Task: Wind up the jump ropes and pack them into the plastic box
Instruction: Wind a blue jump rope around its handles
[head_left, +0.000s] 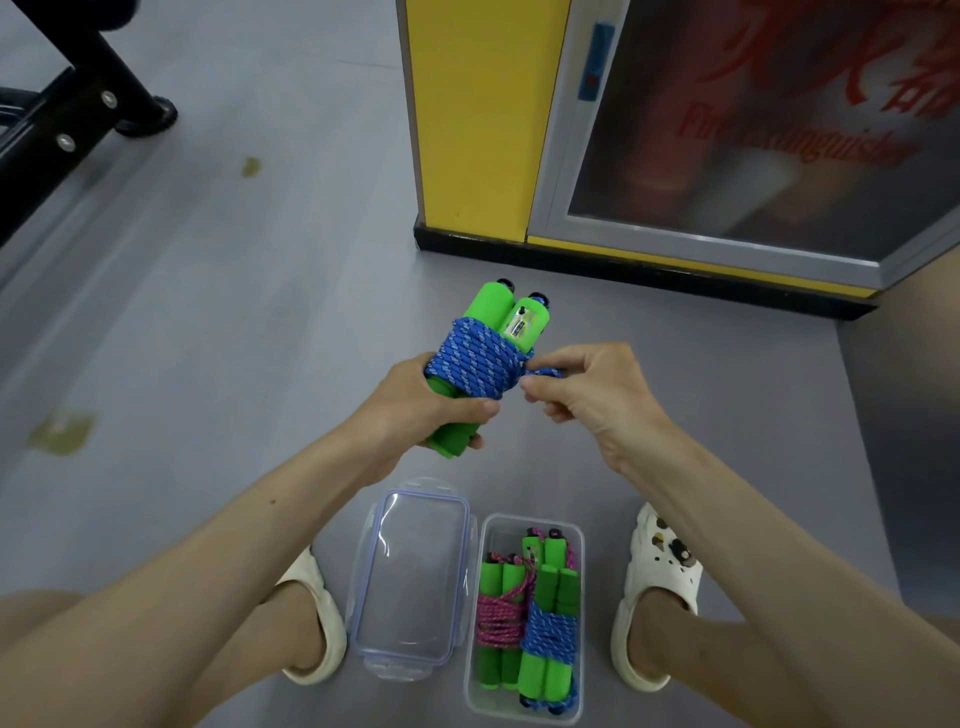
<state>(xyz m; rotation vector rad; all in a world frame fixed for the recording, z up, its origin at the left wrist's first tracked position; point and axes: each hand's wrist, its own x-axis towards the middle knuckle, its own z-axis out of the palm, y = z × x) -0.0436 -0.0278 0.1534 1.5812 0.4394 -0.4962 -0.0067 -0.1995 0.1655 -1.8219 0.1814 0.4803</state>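
Observation:
My left hand grips the lower part of a jump rope bundle: two green foam handles side by side with blue cord wound around their middle. My right hand pinches the loose end of the blue cord just right of the winding. Below, on the floor between my feet, a clear plastic box holds two wound ropes with green handles, one pink-corded on the left and one blue-corded on the right.
The box's clear lid lies on the floor just left of the box. A yellow pillar and a fire extinguisher cabinet stand ahead. Black metal equipment legs are at the upper left. My feet in pale sandals flank box and lid.

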